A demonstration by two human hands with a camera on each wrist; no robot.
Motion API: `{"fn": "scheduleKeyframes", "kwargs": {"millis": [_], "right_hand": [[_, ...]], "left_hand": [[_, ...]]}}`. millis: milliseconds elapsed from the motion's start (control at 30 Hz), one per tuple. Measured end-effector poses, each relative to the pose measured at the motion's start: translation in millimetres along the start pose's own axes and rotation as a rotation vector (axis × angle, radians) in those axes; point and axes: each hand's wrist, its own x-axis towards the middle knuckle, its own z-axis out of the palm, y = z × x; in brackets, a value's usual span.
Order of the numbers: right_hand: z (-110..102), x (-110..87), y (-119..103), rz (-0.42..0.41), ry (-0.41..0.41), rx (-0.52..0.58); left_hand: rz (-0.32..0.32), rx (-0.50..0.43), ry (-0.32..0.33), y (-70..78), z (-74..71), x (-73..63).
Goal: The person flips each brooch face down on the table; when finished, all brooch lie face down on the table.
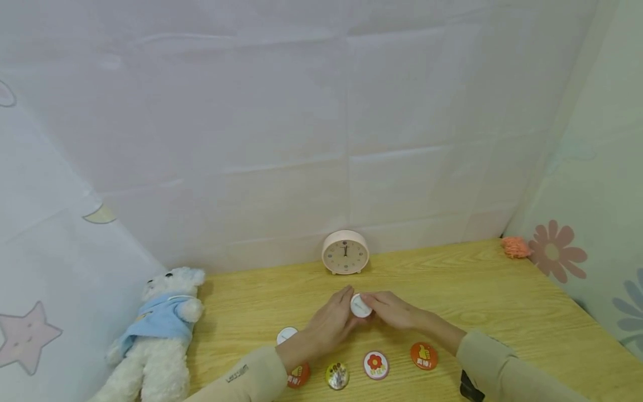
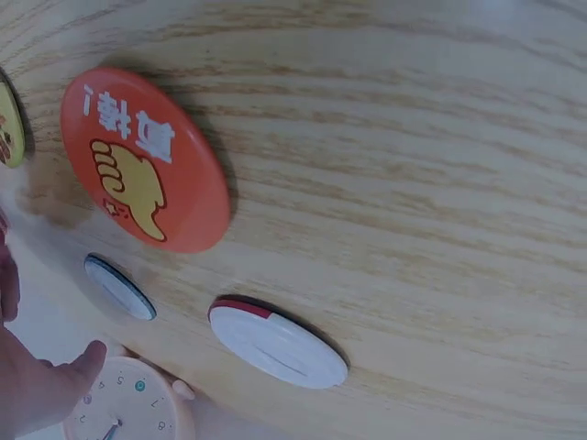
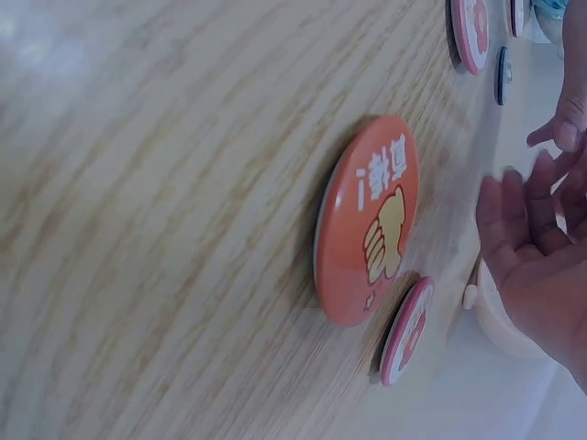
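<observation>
Between my hands in the head view is a round pin badge (image 1: 360, 306), its white back facing up. My left hand (image 1: 329, 324) holds it from the left, and my right hand (image 1: 394, 310) grips its right edge with the thumb. The right wrist view shows the curled fingers of my right hand (image 3: 541, 266) close to my left hand (image 3: 573, 110); the badge itself is hidden there. Under my left forearm lies an orange thumbs-up badge (image 2: 147, 160), partly covered in the head view. Near it are two white-backed badges, one red-edged (image 2: 278, 344), one dark-edged (image 2: 119, 289).
Nearer the front lie a yellow badge (image 1: 337, 376), a red flower badge (image 1: 376, 364) and a second orange badge (image 1: 424, 355). A pink clock (image 1: 345, 253) stands at the back wall. A white plush bear (image 1: 161, 335) sits left; coral yarn (image 1: 515, 247) lies far right.
</observation>
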Motion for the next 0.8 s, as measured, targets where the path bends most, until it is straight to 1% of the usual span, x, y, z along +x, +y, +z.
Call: {"fn": "scheduleKeyframes", "kwargs": {"millis": [100,200,267,400,500,633,800], "right_hand": [[-1.4,-0.5,-0.9,-0.006,0.023,0.008],[-2.9,-1.0,-1.8,-0.017,0.045,-0.01],[-3.5,-1.1,-2.3,-0.024,0.053,-0.025],[-3.1,-0.8,-2.0,-0.022,0.04,-0.046],[-2.9,-0.7,-1.4,-0.018,0.035,-0.049],[-1.8,-1.3,-0.9,-0.009,0.047,-0.073],[0.2,-1.6,-2.7,-0.014,0.052,-0.111]], "left_hand": [[-0.002,0.012,0.017,-0.4,-1.5,0.5],[0.014,0.004,0.024,0.1,-4.1,1.6],[0.043,-0.003,0.03,0.5,-5.8,2.3],[0.105,-0.017,0.053,1.3,-8.2,1.8],[0.131,-0.039,0.065,1.5,-8.3,0.6],[0.129,-0.057,0.075,1.2,-5.5,-0.8],[0.092,-0.094,0.063,1.2,-3.1,-2.6]]}}
